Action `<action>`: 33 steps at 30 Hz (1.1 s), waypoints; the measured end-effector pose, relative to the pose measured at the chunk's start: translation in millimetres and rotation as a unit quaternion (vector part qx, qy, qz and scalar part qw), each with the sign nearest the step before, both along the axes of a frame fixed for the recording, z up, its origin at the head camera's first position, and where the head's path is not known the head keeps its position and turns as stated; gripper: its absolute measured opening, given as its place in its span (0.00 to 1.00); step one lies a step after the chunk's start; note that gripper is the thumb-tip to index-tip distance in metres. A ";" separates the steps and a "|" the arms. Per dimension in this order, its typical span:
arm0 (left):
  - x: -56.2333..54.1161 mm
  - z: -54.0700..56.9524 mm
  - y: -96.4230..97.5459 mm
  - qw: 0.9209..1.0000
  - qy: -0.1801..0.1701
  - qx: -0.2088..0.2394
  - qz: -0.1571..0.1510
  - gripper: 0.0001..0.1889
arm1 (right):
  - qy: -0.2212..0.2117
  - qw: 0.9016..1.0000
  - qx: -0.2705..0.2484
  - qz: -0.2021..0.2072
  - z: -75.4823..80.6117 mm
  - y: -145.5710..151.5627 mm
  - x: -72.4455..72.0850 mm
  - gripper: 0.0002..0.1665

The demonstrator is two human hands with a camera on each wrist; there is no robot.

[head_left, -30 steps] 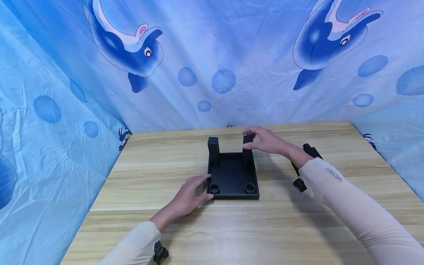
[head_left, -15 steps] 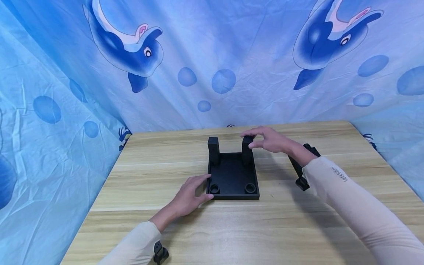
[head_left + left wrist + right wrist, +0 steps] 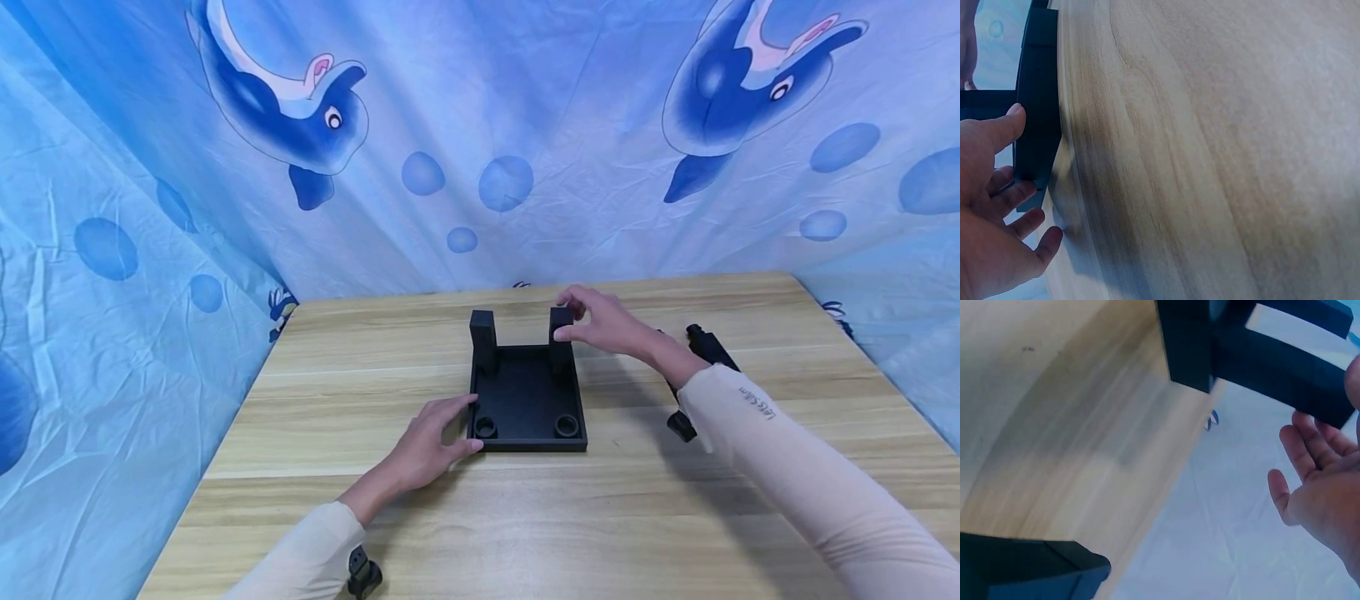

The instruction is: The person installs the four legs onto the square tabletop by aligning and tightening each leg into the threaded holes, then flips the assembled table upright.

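Observation:
A small black upside-down table (image 3: pixel 528 392) has a raised rim, two square legs standing at its far corners and two round sockets at its near corners. My left hand (image 3: pixel 427 446) grips its near left corner, thumb at the front edge, fingers along the left side. In the left wrist view, the thumb (image 3: pixel 1007 128) presses the dark rim. My right hand (image 3: pixel 603 321) holds the top of the far right leg (image 3: pixel 560 329), thumb on the near face and fingers behind. The far left leg (image 3: pixel 483 337) stands untouched.
A loose black leg (image 3: pixel 708 343) lies on the wooden tabletop (image 3: pixel 375 358), partly hidden by my right forearm; its narrower end (image 3: pixel 1091 575) shows in the right wrist view. Black camera mounts sit on both wrists. A blue dolphin curtain (image 3: pixel 480 108) hangs behind.
My right thumb and fingers loosened from the leg half a second ago, and now hold it again, the hand turned slightly. The leg has turned a little. The left hand has stayed put.

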State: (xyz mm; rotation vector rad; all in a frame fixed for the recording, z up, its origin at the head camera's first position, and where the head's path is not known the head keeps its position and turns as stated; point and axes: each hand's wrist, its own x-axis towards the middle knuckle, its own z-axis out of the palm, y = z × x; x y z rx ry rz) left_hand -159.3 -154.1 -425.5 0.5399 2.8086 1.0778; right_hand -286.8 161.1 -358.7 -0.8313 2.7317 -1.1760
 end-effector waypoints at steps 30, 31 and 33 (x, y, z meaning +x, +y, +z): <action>-1.9 0.1 0.1 1.000 -0.007 0.001 -0.004 0.35 | -0.001 0.999 -0.011 0.034 12.4 0.7 5.4 0.26; -2.0 0.0 0.0 1.000 -0.008 0.002 -0.004 0.36 | -0.001 0.999 -0.010 0.034 12.5 0.8 5.4 0.26; -1.7 0.0 -0.2 1.000 -0.009 0.003 -0.003 0.36 | -0.002 0.999 -0.009 0.037 12.7 1.3 5.5 0.26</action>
